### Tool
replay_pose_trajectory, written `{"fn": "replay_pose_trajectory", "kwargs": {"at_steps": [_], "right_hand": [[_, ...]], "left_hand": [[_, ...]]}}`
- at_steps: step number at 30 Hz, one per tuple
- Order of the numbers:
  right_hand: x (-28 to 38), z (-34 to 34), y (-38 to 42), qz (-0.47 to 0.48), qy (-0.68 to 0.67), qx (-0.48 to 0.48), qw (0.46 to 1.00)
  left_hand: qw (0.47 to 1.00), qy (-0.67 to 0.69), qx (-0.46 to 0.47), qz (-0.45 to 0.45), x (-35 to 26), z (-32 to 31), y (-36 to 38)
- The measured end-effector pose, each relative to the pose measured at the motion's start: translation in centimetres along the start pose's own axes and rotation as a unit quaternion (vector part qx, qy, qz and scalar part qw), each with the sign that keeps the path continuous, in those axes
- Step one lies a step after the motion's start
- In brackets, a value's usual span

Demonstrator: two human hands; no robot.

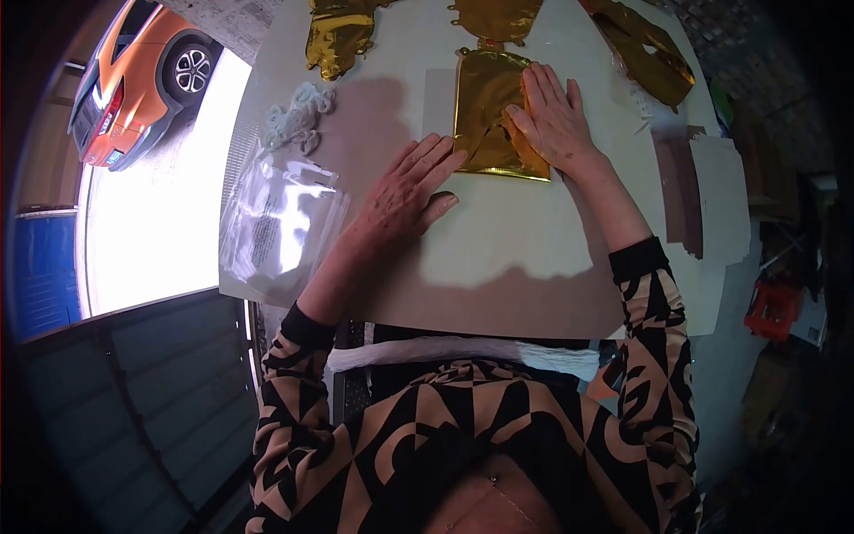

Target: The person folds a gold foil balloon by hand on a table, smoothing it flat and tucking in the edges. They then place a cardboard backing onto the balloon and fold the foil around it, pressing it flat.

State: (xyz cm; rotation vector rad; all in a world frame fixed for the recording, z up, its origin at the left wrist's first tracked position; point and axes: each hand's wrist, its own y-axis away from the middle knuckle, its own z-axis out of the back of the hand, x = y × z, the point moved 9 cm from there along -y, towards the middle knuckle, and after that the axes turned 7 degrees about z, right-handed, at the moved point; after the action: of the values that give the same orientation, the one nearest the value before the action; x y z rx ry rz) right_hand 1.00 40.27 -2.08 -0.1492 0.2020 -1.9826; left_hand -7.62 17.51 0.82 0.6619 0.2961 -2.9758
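A flat gold foil balloon, folded to a rough rectangle, lies on the pale table in front of me. My right hand rests flat on its right side, fingers stretched out and thumb over the crumpled foil. With fingers extended and thumb apart, my left hand lies at the lower left, fingertips right at the foil's left edge. Just beyond the folded piece is another gold foil piece, cut off by the top of the view.
More gold foil lies at the back left and back right. Left on the table are a bundle of white string and clear plastic bags. Cardboard pieces lie right. An orange car stands outside.
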Motion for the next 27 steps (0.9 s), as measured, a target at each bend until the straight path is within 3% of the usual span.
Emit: {"fn": "replay_pose_trajectory", "kwargs": {"at_steps": [13, 16, 19, 25, 27], "right_hand": [[0.0, 0.3, 0.1, 0.012, -0.022, -0.002, 1.0], [1.0, 2.4, 0.0, 0.044, 0.036, -0.078, 0.995], [4.2, 5.5, -0.6, 0.088, 0.047, -0.096, 0.99], [8.8, 3.1, -1.1, 0.23, -0.007, -0.027, 0.973], [8.0, 1.2, -1.3, 0.225, -0.015, 0.002, 0.974]], "left_hand": [[0.999, -0.03, -0.01, -0.025, -0.3, 0.0, 0.2], [0.999, -0.04, -0.014, -0.026, -0.1, -0.2, 0.1], [0.999, -0.044, -0.015, -0.028, -0.1, -0.4, 0.2], [0.998, -0.051, -0.014, -0.028, -0.3, -0.4, 0.2], [0.998, -0.053, -0.015, -0.03, -0.3, -0.4, 0.2]]}}
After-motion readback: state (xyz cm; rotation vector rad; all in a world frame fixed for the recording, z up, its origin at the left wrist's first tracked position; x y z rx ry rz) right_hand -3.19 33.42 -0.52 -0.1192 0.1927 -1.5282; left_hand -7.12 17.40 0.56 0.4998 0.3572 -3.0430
